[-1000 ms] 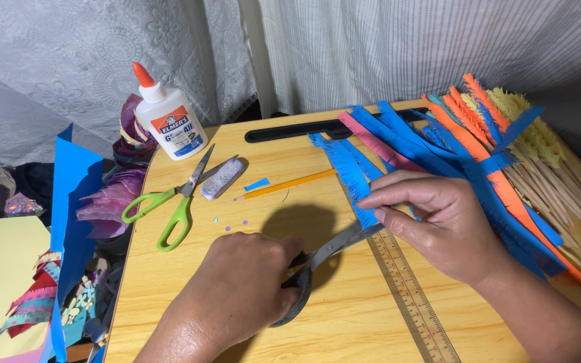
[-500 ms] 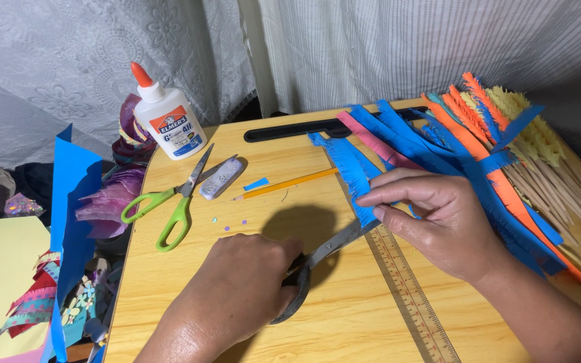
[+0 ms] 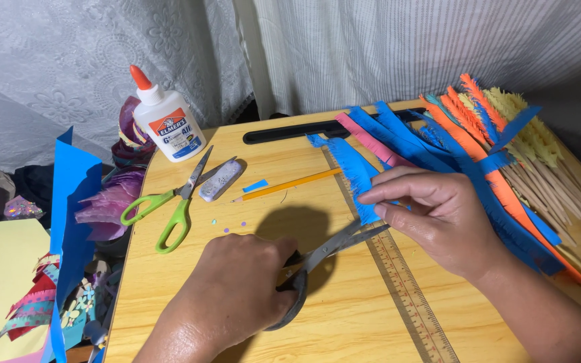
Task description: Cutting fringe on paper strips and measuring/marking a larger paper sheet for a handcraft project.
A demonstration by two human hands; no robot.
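Observation:
My left hand (image 3: 237,296) grips the dark handles of grey metal scissors (image 3: 334,247), whose blades point right toward a fringed blue paper strip (image 3: 352,171). My right hand (image 3: 438,215) pinches the near end of that strip, fingers curled over it just above the blade tips. The strip lies over a yellow ruler (image 3: 405,296) on the wooden table (image 3: 169,296).
Green-handled scissors (image 3: 173,208), an eraser (image 3: 220,180), a pencil (image 3: 287,185) and a white glue bottle (image 3: 166,121) lie at the left. A pile of blue, pink and orange fringed strips (image 3: 465,141) and thin sticks (image 3: 546,181) covers the right. Blue and yellow paper sheets (image 3: 68,202) stand off the left edge.
The scissor blades have come closer together at the strip's near end. Both hands stay nearly in place.

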